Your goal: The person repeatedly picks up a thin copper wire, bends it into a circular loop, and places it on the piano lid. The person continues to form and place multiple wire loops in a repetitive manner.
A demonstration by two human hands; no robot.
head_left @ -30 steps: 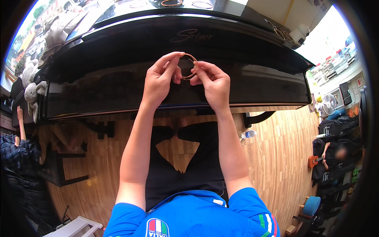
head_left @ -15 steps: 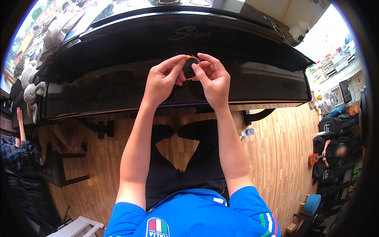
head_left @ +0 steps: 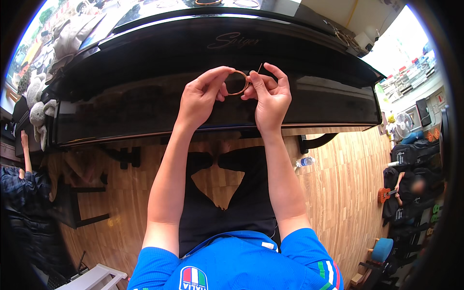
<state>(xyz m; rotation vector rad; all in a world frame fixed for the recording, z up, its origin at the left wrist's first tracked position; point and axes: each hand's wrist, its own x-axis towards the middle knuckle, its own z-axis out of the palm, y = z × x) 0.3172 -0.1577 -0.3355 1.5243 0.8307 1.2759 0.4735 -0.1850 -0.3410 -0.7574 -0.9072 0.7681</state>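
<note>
Evidently, upper centre; left hand point(head_left: 199, 98), fingers pinching copper-coloured coil point(head_left: 246, 77); right hand point(head_left: 271, 100), likewise, at its right edge; light pressure should prevent kinks

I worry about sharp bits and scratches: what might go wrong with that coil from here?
The thin end sticking up by the right hand may poke a finger.

The coil is pinched only at the fingertips, so it might slip from the left hand and spring open.

If dropped, it could scratch the glossy piano.
</note>
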